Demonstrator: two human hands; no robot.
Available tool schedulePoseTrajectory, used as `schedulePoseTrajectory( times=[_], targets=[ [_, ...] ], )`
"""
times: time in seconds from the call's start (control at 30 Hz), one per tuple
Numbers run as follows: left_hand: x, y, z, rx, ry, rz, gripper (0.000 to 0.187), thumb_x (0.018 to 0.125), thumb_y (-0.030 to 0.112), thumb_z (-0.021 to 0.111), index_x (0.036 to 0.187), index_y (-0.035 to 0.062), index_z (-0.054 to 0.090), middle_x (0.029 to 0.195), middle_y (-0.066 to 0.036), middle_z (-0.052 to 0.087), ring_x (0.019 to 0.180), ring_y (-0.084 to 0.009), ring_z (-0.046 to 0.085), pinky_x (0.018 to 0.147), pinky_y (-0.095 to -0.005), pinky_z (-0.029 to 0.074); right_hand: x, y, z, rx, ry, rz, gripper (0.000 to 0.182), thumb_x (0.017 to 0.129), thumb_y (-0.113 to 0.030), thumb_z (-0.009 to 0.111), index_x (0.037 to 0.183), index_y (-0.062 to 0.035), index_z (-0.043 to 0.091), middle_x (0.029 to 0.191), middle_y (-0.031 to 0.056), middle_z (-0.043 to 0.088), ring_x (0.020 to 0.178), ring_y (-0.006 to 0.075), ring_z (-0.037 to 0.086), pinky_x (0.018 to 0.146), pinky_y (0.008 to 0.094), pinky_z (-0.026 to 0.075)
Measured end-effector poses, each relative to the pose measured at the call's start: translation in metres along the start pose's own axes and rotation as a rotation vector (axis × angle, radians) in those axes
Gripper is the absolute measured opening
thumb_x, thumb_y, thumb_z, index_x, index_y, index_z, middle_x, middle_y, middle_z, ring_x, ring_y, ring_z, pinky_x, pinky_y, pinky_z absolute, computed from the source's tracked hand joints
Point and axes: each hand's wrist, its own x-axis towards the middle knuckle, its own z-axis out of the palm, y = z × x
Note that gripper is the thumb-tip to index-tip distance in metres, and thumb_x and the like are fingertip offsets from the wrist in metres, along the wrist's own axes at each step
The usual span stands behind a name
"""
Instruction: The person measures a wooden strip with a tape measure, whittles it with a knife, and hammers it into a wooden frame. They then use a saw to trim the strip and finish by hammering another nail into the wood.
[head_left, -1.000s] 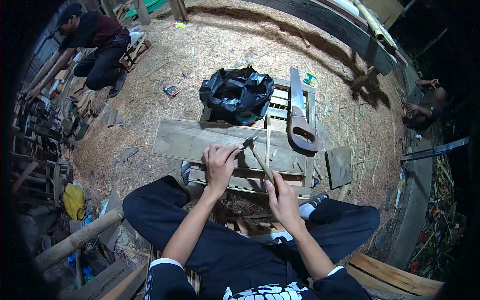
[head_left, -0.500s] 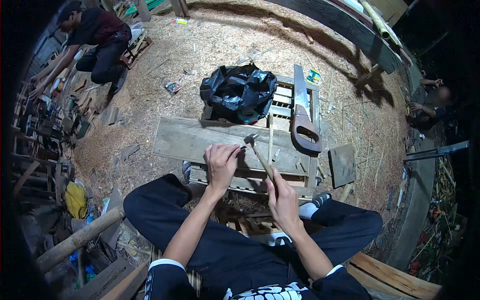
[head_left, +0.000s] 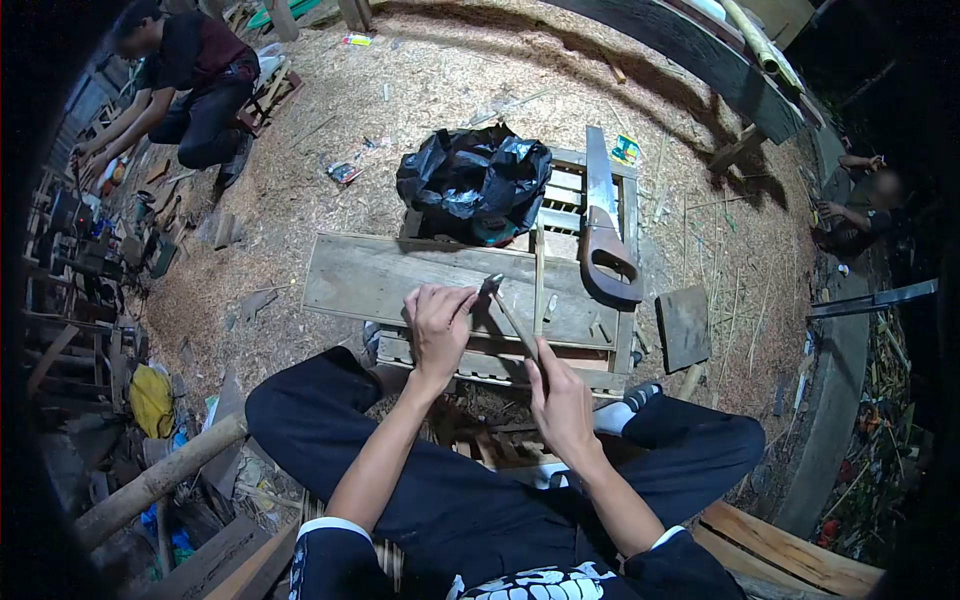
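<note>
My right hand (head_left: 562, 405) is wrapped round the wooden handle of a small hammer (head_left: 513, 322). The hammer's metal head is right beside the fingertips of my left hand (head_left: 438, 325). Those fingers are pinched together over a wooden board (head_left: 375, 280); whatever small thing they hold is hidden. The board lies across a slatted wooden crate or frame (head_left: 628, 350) in front of my crossed legs. A narrow wooden strip (head_left: 540, 285) runs over the board near the hammer.
A black plastic bag (head_left: 470, 185) and a handsaw (head_left: 602, 215) rest on the frame's far side. A dark wooden block (head_left: 683, 328) lies to the right. One person (head_left: 200, 90) crouches at far left; another person (head_left: 860, 205) sits at far right. Wood shavings cover the ground.
The hammer head has come down and slightly left, closer to my left fingertips. My left hand has barely moved. The crouching person's arms have shifted.
</note>
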Motion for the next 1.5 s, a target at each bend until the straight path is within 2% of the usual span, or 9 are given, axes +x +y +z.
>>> schedulePoseTrajectory(
  times=[0.13,0.57,0.77,0.83,1.0,1.1,1.3,1.37,1.5],
  targets=[
    [-0.001,-0.001,0.000,-0.005,0.012,-0.009,0.012,0.089,0.014,0.079,0.099,0.0083,0.079,0.095,-0.004,0.077,0.097,-0.0244,0.064,0.098,-0.0405,0.038,-0.003,-0.013,-0.005,0.154,0.146,-0.049,0.044,0.107,-0.016,0.059,0.149,-0.0063,0.055,0.101,0.0263,0.071,0.085,0.0472,0.069,0.072,0.0552,0.053],
    [-0.003,-0.003,0.005,0.106,-0.002,-0.016,0.011,0.089,0.017,0.080,0.099,0.0138,0.082,0.100,0.000,0.077,0.106,-0.0238,0.059,0.101,-0.0423,0.033,-0.001,0.001,0.002,-0.005,0.032,0.013,0.043,0.106,-0.013,0.061,0.147,-0.0069,0.056,0.102,0.0252,0.072,0.086,0.0445,0.071,0.071,0.0513,0.055],
    [-0.003,-0.003,0.005,0.101,-0.025,-0.047,0.010,0.088,0.017,0.080,0.097,0.0140,0.081,0.102,0.001,0.076,0.109,-0.0242,0.059,0.103,-0.0433,0.031,-0.002,-0.006,-0.001,0.165,0.240,-0.066,0.044,0.108,-0.019,0.058,0.150,-0.0057,0.054,0.098,0.0268,0.070,0.084,0.0467,0.070,0.071,0.0536,0.053],
    [-0.004,-0.002,0.006,0.095,-0.025,-0.053,0.009,0.088,0.017,0.080,0.097,0.0143,0.081,0.102,0.001,0.076,0.110,-0.0240,0.058,0.104,-0.0434,0.031,-0.001,-0.001,-0.001,0.005,-0.025,0.033,0.044,0.107,-0.016,0.059,0.149,-0.0051,0.053,0.104,0.0274,0.071,0.090,0.0473,0.070,0.074,0.0527,0.054],
    [-0.006,-0.001,0.005,0.110,-0.016,-0.049,0.009,0.088,0.016,0.080,0.096,0.0136,0.081,0.104,0.002,0.075,0.112,-0.0230,0.058,0.105,-0.0445,0.031,-0.005,-0.008,0.004,0.160,0.184,-0.014,0.043,0.108,-0.018,0.057,0.148,-0.0035,0.054,0.102,0.0279,0.071,0.090,0.0481,0.070,0.074,0.0541,0.053],
    [-0.005,0.000,0.005,0.115,-0.011,-0.044,0.010,0.087,0.016,0.080,0.096,0.0132,0.081,0.105,0.002,0.075,0.112,-0.0230,0.058,0.105,-0.0447,0.031,-0.002,0.004,0.007,0.041,0.021,0.009,0.042,0.108,-0.018,0.057,0.148,-0.0037,0.054,0.104,0.0272,0.071,0.090,0.0476,0.070,0.074,0.0533,0.054],
    [-0.004,-0.001,0.005,0.111,-0.017,-0.055,0.009,0.087,0.015,0.080,0.095,0.0130,0.081,0.105,0.001,0.074,0.112,-0.0229,0.058,0.105,-0.0453,0.031,-0.006,-0.005,0.007,0.177,0.195,-0.026,0.042,0.108,-0.018,0.057,0.147,-0.0031,0.054,0.105,0.0282,0.072,0.090,0.0483,0.070,0.076,0.0540,0.055],
    [-0.005,0.000,0.006,0.109,-0.014,-0.050,0.008,0.086,0.014,0.080,0.095,0.0130,0.081,0.105,0.001,0.075,0.112,-0.0228,0.058,0.105,-0.0452,0.031,-0.005,-0.004,0.005,0.030,-0.053,0.111,0.039,0.106,-0.012,0.061,0.143,0.0013,0.059,0.109,0.0301,0.072,0.098,0.0472,0.072,0.081,0.0498,0.055],
    [-0.004,-0.001,0.002,0.111,-0.024,-0.059,0.008,0.087,0.015,0.080,0.095,0.0131,0.081,0.105,0.000,0.075,0.112,-0.0226,0.058,0.105,-0.0447,0.031,-0.008,-0.009,0.008,0.179,0.162,0.034,0.038,0.106,-0.015,0.061,0.140,0.0005,0.060,0.105,0.0306,0.071,0.095,0.0487,0.070,0.080,0.0526,0.054]
  ],
)
